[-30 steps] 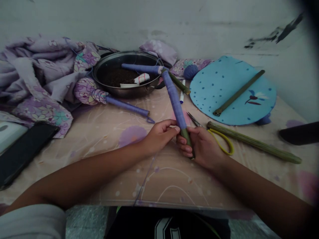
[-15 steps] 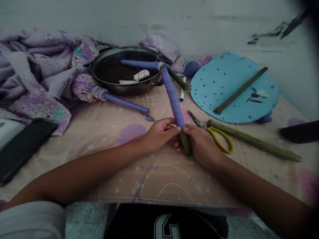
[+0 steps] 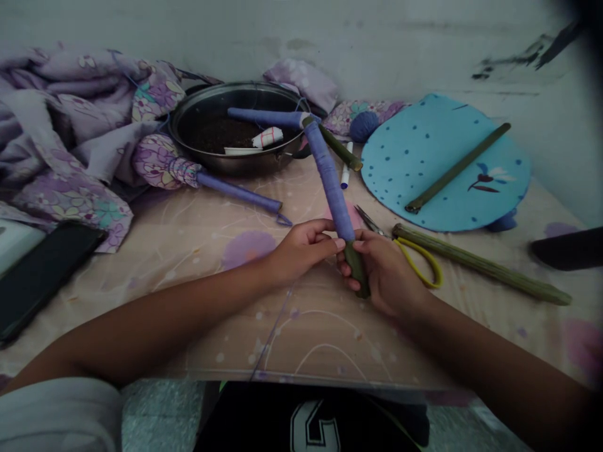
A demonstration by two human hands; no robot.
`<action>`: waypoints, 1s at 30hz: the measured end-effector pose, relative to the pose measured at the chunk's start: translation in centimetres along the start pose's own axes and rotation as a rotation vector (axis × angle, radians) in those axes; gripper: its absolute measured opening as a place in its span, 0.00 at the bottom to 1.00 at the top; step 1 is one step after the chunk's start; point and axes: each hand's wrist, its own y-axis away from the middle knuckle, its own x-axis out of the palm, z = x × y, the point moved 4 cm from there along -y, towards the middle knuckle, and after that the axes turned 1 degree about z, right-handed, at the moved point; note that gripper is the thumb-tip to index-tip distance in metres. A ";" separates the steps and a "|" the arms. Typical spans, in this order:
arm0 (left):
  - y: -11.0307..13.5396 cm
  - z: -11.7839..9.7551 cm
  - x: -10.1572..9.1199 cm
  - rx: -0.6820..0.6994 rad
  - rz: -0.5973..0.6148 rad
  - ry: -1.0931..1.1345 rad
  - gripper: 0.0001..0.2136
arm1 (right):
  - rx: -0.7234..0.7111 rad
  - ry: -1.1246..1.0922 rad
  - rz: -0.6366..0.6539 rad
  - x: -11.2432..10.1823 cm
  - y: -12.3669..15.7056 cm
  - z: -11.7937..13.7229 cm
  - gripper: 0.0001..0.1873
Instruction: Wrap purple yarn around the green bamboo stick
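A green plant-stem stick (image 3: 331,182), wound in purple-blue yarn along most of its length, points away from me, its bare green end nearest. My right hand (image 3: 389,267) is closed around that bare end. My left hand (image 3: 308,251) pinches the stick where the winding stops, thumb against its left side. From below my left hand a thin strand of yarn (image 3: 273,336) runs down over the table edge. Yellow-handled scissors (image 3: 421,260) lie just beyond my right hand, partly hidden by it.
A metal pan (image 3: 240,157) holds dark soil and another wrapped stick (image 3: 264,118). A cloth-headed stick (image 3: 240,189), a marker (image 3: 347,166), a blue round mat (image 3: 443,157) with a green stick (image 3: 459,168), a long bare stem (image 3: 485,263), a phone (image 3: 47,276) and bunched cloth (image 3: 85,119) surround my hands.
The near end of the wrapped stick has shifted slightly right. My right hand's fingers now curl further around its bare end, and my left hand stays at the winding's edge.
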 end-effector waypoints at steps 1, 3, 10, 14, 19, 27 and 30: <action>0.0 0.0 0.0 -0.006 0.006 0.004 0.10 | 0.012 -0.003 -0.002 -0.1 0.0 -0.1 0.07; -0.1 0.2 0.1 -0.021 0.014 0.011 0.10 | 0.042 0.004 0.004 -0.2 0.0 -0.2 0.06; 0.0 0.9 0.1 0.000 0.038 -0.032 0.12 | 0.104 0.020 0.000 -0.1 0.1 -0.7 0.05; 0.0 1.1 0.1 0.011 0.066 -0.025 0.12 | 0.128 -0.006 -0.005 -0.1 0.1 -0.7 0.06; -0.1 1.0 0.1 0.044 0.040 -0.003 0.11 | 0.056 0.059 0.009 -0.3 -0.4 -0.3 0.06; -0.2 1.1 -0.1 0.067 -0.014 -0.122 0.12 | 0.015 0.143 -0.044 -0.7 -0.2 0.1 0.05; -0.2 1.1 0.1 0.049 0.051 -0.068 0.13 | 0.080 0.070 -0.009 -0.4 -0.1 -0.1 0.05</action>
